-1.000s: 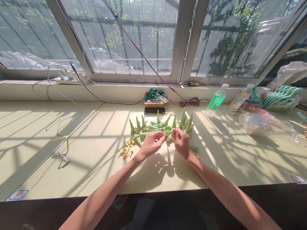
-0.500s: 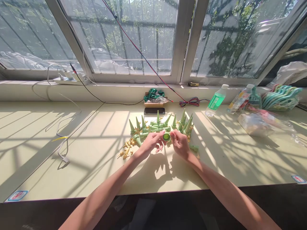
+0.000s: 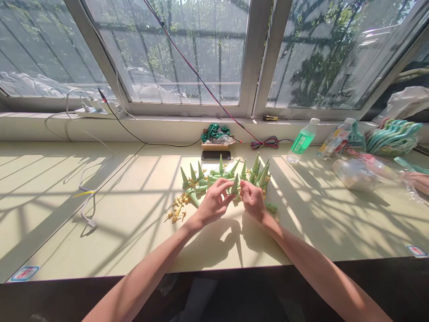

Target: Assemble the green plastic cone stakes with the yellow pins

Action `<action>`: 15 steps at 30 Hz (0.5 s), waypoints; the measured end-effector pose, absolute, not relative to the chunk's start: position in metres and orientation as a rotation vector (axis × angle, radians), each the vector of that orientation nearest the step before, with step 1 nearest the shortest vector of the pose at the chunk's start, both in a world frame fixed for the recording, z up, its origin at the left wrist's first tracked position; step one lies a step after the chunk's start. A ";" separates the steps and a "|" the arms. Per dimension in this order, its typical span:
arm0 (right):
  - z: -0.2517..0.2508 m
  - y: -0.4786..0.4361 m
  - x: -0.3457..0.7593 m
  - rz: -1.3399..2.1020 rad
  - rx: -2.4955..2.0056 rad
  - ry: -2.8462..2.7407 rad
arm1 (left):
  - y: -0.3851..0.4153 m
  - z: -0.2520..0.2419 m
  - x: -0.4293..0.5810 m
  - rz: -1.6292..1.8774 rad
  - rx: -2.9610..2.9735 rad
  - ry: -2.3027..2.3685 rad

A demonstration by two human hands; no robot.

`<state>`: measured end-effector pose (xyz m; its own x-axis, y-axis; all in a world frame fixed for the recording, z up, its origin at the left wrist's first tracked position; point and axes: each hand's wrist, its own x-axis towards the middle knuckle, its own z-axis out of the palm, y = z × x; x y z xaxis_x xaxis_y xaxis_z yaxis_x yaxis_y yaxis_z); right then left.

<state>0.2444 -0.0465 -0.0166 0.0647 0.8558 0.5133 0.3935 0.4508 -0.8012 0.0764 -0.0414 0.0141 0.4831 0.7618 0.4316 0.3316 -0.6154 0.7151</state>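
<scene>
A pale green plant watering spike [image 3: 235, 184] stands point up between my hands, its base down. My left hand [image 3: 215, 202] holds it near the base with thumb and fingers. Just to its right, my right hand [image 3: 252, 201] is closed in a pinch beside the spike; what its fingertips grip is mostly hidden. Behind both hands several more green spikes [image 3: 263, 174] stand or lie in a group on the table. Small yellow valve pieces [image 3: 177, 209] lie scattered left of my left hand, with others among the spikes.
A black phone [image 3: 216, 155] and a small box [image 3: 217, 146] are behind the spikes. Bottles [image 3: 302, 141], a plastic-wrapped pack [image 3: 355, 173] and teal hangers [image 3: 392, 137] stand right. At the right edge another person's hand [image 3: 418, 181] appears near a teal hanger. A white cable [image 3: 87, 210] lies left.
The spike has turned from its round open end facing me to point up. My left hand has shifted its fingers around it. Another person's hand has come in at the right edge.
</scene>
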 end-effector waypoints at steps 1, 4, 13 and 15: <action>-0.017 -0.046 0.244 0.492 -1.140 -1.535 | -0.041 0.013 0.077 1.038 2.194 0.923; -0.019 -0.046 0.244 0.458 -1.155 -1.502 | -0.041 0.014 0.078 1.105 2.116 1.025; -0.016 -0.049 0.244 0.414 -1.106 -1.577 | -0.034 0.017 0.079 0.844 1.457 0.995; -0.016 -0.049 0.244 0.441 -1.086 -1.598 | -0.033 0.017 0.078 0.819 1.414 0.987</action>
